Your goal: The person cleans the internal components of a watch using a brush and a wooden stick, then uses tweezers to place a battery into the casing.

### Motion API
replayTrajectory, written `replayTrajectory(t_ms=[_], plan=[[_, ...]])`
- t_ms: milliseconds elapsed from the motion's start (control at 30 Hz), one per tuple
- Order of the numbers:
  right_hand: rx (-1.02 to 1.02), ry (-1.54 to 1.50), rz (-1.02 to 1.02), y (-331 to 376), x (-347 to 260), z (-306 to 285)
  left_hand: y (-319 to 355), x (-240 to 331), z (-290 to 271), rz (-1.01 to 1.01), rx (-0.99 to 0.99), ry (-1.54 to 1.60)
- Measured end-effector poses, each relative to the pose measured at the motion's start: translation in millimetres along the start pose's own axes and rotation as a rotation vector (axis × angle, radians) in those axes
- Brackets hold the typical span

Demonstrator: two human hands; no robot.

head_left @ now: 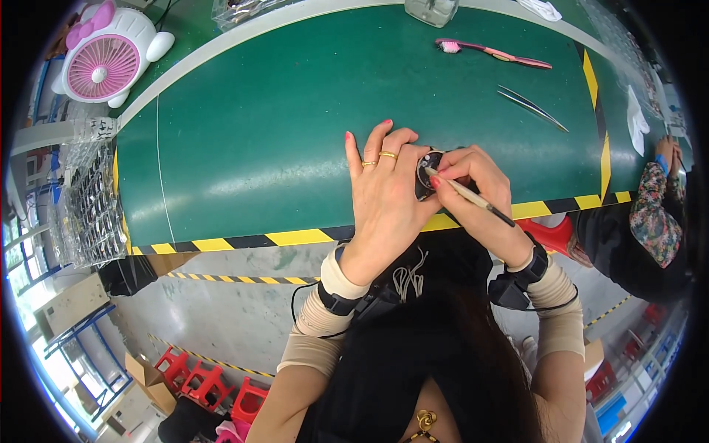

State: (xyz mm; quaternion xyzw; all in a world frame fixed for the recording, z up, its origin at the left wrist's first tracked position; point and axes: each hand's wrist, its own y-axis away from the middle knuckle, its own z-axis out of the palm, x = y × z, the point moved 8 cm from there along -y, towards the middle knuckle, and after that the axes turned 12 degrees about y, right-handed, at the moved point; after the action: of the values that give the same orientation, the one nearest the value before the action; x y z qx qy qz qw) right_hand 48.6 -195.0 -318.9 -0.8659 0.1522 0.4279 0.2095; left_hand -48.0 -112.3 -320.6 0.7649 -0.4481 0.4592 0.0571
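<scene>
Watching from afar, I have the right grip (480,177) pinched shut around a slim pen-like tool (473,197), its point down at the dark round part (425,177). That part sits between both hands, near the front of the green worktop (258,133). The left grip (388,184) spreads over its nine o'clock side, thumb close by; whether it truly clamps the part, I cannot tell. My worry is a skid: if the part is only steadied lightly, sideways pressure could turn it and send the tip into the left fingers. The striped tape (299,238) marks the edge toward six o'clock, so a slip that way might drop the part. The cable on the right wrist strap (509,290) could also snag. Beyond, tweezers (533,108) lie at two o'clock, a pink toothbrush (498,54) at one, a clear container (432,11) at twelve; none blocks my work. A fan (103,66) stands at ten, a bagged stack (92,192) at nine, and a co-worker's sleeve (656,214) at three, well apart.
</scene>
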Motion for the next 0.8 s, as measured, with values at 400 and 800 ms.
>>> replayTrajectory(t_ms=[400,800], plan=[[0.092,0.063,0.015,7.9,-0.4,0.6,-0.1,0.3,2.5,-0.013,0.001,-0.01],[0.092,0.054,0.038,9.7,0.3,0.8,0.1,1.1,3.1,-0.016,-0.001,-0.005]])
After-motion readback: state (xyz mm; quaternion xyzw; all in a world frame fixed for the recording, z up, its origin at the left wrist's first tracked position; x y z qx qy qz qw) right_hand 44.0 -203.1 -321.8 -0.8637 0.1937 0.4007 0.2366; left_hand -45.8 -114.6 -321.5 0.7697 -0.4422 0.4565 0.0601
